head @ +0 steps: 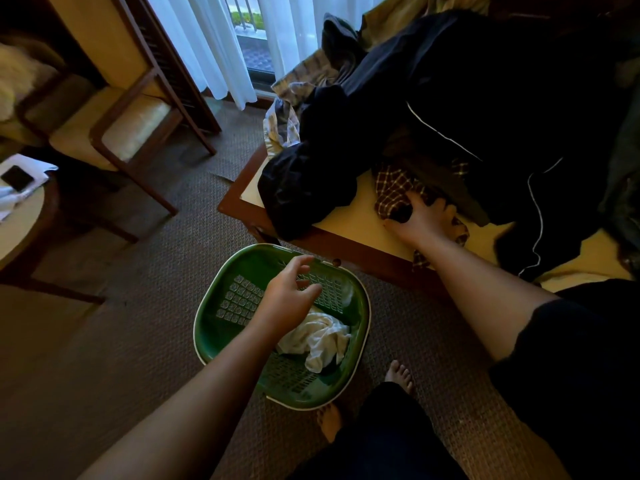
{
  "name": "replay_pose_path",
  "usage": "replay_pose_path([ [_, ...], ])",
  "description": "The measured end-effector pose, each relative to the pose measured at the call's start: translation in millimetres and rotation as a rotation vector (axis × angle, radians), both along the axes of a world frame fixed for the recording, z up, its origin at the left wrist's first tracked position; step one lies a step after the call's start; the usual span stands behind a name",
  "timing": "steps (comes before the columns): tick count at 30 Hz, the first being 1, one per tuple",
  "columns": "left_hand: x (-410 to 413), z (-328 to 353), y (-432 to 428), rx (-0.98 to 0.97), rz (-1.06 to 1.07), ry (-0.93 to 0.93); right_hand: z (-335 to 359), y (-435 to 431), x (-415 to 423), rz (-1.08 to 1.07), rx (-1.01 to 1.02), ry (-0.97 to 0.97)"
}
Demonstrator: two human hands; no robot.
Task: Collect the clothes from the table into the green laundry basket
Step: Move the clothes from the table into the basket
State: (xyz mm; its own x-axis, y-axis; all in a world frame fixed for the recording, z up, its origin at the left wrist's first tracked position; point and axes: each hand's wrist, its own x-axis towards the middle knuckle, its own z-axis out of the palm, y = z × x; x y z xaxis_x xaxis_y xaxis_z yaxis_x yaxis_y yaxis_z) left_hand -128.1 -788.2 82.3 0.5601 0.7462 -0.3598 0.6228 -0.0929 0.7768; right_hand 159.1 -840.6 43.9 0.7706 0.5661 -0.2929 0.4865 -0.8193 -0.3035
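The green laundry basket (221, 327) stands on the carpet in front of the table (349, 223), with a white cloth (318, 337) lying in it. My left hand (289, 292) hovers over the basket, fingers relaxed and holding nothing. On the table lies a heap of clothes: a large dark garment with white piping (485, 98), a dark bundle (308, 188) hanging over the front edge, and a brown checked garment (394, 188). My right hand (420, 220) rests on the checked garment, fingers curled into its cloth.
A wooden armchair (131, 126) stands at the left. A round side table (20, 220) with a phone (17, 178) and papers is at the far left. White curtains (207, 39) hang behind. My bare feet (398, 375) stand beside the basket.
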Motion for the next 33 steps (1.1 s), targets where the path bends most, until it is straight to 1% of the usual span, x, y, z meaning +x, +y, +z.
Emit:
replay_pose_path([
  [5,5,0,-2,-0.01,-0.013,-0.004,5,1,-3,0.001,0.024,0.012],
  [7,8,-2,-2,-0.017,-0.026,0.002,6,1,-5,-0.001,0.069,0.024],
  [9,12,-1,-3,-0.023,-0.03,-0.004,10,-2,-7,0.002,0.188,0.056],
  [12,19,2,-7,-0.041,-0.018,-0.056,28,-8,-18,-0.004,0.443,0.167],
  [13,23,2,-7,-0.1,0.016,-0.091,37,-11,-22,-0.003,0.511,0.197],
  [14,28,2,-7,-0.198,0.071,-0.144,46,-15,-28,0.012,0.568,0.22],
  [16,41,3,-7,-0.451,0.191,-0.268,64,-25,-42,0.071,0.659,0.296],
  [18,57,5,-4,-0.731,0.257,-0.393,83,-39,-56,0.182,0.701,0.428],
  [20,73,11,1,-1.019,0.256,-0.535,98,-54,-68,0.363,0.616,0.539],
  [21,79,18,2,-1.107,0.246,-0.567,102,-60,-71,0.44,0.535,0.557],
  [22,84,21,4,-1.143,0.249,-0.587,105,-66,-72,0.483,0.473,0.542],
  [23,88,23,5,-1.134,0.254,-0.592,106,-69,-70,0.485,0.457,0.497],
  [24,92,24,6,-1.094,0.265,-0.586,108,-71,-67,0.467,0.488,0.423],
  [26,97,21,11,-0.975,0.281,-0.606,108,-69,-57,0.442,0.585,0.25],
  [27,97,22,14,-0.913,0.265,-0.611,106,-65,-51,0.451,0.6,0.201],
  [28,95,26,16,-0.86,0.227,-0.608,103,-61,-45,0.467,0.586,0.188],
  [30,88,36,21,-0.756,0.152,-0.56,97,-51,-35,0.509,0.504,0.23],
  [32,76,46,26,-0.651,0.094,-0.511,90,-38,-29,0.519,0.441,0.325],
  [33,68,54,26,-0.601,0.051,-0.485,88,-32,-27,0.491,0.423,0.368],
])
